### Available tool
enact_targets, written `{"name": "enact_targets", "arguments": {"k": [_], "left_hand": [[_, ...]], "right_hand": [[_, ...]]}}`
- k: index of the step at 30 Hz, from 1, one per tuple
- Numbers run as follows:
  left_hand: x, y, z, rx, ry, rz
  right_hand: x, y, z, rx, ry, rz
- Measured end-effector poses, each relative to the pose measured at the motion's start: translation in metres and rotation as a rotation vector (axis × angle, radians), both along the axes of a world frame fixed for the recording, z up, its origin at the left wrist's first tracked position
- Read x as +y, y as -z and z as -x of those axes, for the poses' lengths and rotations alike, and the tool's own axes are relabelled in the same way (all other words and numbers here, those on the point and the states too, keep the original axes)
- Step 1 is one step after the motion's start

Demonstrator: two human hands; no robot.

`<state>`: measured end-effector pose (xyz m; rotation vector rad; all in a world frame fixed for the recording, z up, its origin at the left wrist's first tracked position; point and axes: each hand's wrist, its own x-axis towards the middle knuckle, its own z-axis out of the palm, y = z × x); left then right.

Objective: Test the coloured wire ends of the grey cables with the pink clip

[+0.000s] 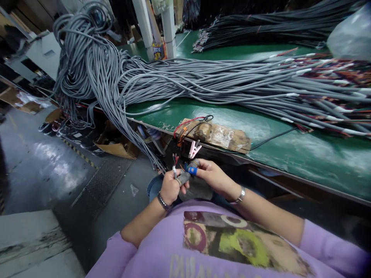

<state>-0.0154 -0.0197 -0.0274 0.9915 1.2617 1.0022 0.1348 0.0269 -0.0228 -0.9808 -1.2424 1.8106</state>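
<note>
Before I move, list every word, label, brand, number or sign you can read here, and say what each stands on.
No text can be read with certainty.
Colourful packet by the white posts: lettering too small and blurred to read.
Purple shirt: large pale letters, faint and running to the picture's lower edge, unreadable.

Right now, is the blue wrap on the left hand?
No, the blue wrap is around a digit of the right hand.
</note>
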Motion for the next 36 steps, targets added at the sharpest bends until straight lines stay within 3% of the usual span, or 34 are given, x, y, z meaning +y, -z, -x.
{"name": "enact_targets", "arguments": {"k": [5,13,18,26,30,33,36], "left_hand": [[0.002,0.002,0.001,-0.022,-0.067,-0.023],[-0.001,0.0,0.0,0.007,0.003,-0.008],[-0.002,0.001,0.002,0.018,-0.01,-0.008],[0.007,-0.005,0.014,-0.158,0.028,0.079],[0.017,-0.011,0.017,-0.231,0.116,0.097],[0.025,-0.013,0.017,-0.253,0.214,0.125],[0.034,-0.013,0.017,-0.249,0.269,0.147]], "right_hand": [[-0.004,0.008,0.0,-0.008,0.095,0.073],[-0.001,-0.001,0.003,0.0,-0.031,0.009],[-0.003,0.002,0.004,-0.006,0.011,0.006],[0.012,0.011,-0.011,0.244,0.167,0.29],[0.027,0.004,-0.011,0.291,0.081,0.354],[0.033,-0.004,-0.006,0.284,0.032,0.232],[0.032,-0.006,-0.001,0.136,0.175,-0.018]]}}
